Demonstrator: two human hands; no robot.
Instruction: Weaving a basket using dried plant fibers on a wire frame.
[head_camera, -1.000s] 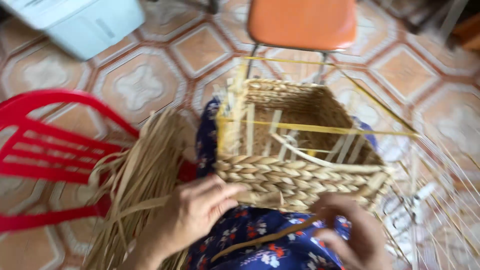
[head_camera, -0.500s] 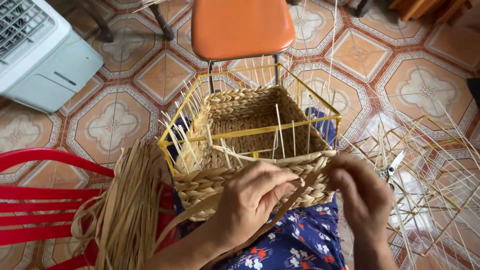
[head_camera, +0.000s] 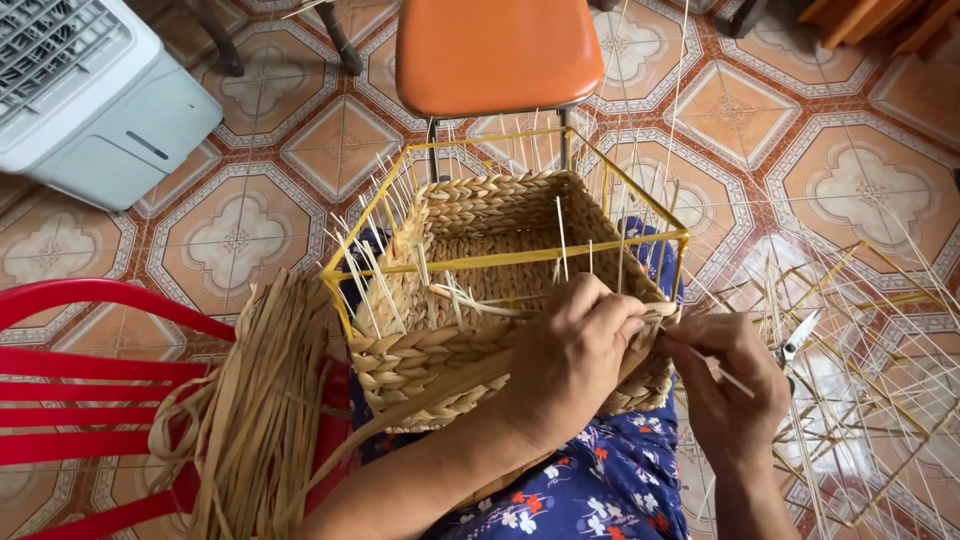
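A half-woven straw basket (head_camera: 470, 250) with a yellow wire frame (head_camera: 520, 258) rests on my lap, over blue flowered cloth (head_camera: 600, 480). Thin pale spokes stick up from its walls. My left hand (head_camera: 570, 360) presses against the near wall of the basket, fingers curled over a flat straw strand (head_camera: 430, 395) that runs back along my forearm. My right hand (head_camera: 730, 385) is at the basket's near right corner, pinching the end of the weaving strand beside a thin spoke.
A bundle of loose straw strands (head_camera: 260, 410) lies over a red plastic chair (head_camera: 80, 400) at my left. An orange-seated chair (head_camera: 490, 50) stands beyond the basket. A white fan unit (head_camera: 90, 100) is at top left. Scissors (head_camera: 795, 340) and empty yellow wire frames (head_camera: 870, 370) lie on the tiled floor at right.
The view has steadied and lifted, so the basket sits more central. Both hands have come up from my lap to the basket's near right wall and closed on the strand.
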